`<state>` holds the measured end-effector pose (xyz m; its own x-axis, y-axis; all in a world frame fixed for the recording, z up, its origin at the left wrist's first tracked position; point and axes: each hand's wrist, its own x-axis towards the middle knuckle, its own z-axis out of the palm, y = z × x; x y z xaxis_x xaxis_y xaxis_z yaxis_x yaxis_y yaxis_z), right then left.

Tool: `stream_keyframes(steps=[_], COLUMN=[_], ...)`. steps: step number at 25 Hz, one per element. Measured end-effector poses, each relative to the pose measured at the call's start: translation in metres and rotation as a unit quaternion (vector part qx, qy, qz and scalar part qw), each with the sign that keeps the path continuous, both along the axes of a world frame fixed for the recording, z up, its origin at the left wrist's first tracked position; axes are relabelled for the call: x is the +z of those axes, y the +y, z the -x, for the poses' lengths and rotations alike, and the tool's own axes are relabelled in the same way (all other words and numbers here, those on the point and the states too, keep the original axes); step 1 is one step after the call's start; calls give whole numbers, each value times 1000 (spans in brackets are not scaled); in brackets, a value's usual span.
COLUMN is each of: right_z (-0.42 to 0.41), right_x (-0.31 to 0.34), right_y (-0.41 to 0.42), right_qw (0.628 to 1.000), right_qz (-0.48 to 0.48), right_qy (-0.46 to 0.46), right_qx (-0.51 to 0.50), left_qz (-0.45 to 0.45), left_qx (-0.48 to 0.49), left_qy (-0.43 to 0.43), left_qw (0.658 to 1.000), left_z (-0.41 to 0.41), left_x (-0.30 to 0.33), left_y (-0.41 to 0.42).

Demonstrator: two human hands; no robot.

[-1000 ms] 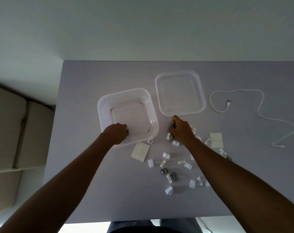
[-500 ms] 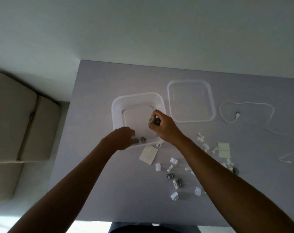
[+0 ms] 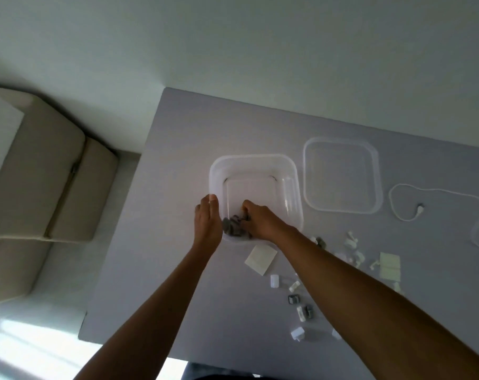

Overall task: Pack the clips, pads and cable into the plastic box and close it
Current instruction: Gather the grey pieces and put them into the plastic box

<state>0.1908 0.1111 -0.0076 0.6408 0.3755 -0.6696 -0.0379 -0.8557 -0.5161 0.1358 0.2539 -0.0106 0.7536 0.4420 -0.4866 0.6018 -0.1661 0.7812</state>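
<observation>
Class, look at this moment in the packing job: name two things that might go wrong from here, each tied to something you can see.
1. The right hand is down among the grey clips in the plastic box; its forearm crosses above loose clips on the table and might sweep some aside.
2. The white cable lies spread out beyond the lid; left uncoiled, it may stop the lid closing.

Clear plastic box (image 3: 256,171) sits open with a few grey clips (image 3: 234,226) piled in its near corner. Its lid (image 3: 342,175) lies flat just beside it, white cable (image 3: 435,192) looped further right, cream pads (image 3: 261,259) and loose clips (image 3: 301,307) scattered nearer.
</observation>
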Motion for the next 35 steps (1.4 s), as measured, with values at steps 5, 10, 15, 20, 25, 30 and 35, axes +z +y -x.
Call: stream_keyframes(steps=[5,10,15,20,25,30,35], right_z=[11,20,32,26,16,17,9], right_x=[-2,14,17,10,-1,-3,-4], right_y=[27,28,0,-14,-13,6,16], right_qw=[1000,1000,996,984,981,993,986], right_qz=[6,-27,-56,-77,-7,-12,17], right_qy=[-16,-12,-66,-101,-74,-42,-112], right_qx=[12,9,-18,-127,-179,-108,-123], left_qz=[8,4,-2,-9,-17,-18,-24], left_qx=[31,12,-2,-14,-16,-29,-33], left_qy=[-16,-23,-31,-26,-26,-26,-29], left_qw=[999,1000,1000,1000,999,999,999], left_z=[-2,-3,-3,-3,-3,-5,-5], left_x=[-7,-10,-5,-5,-6,-5,-3], left_y=[-7,-3,-3,-3,-3,-3,-3])
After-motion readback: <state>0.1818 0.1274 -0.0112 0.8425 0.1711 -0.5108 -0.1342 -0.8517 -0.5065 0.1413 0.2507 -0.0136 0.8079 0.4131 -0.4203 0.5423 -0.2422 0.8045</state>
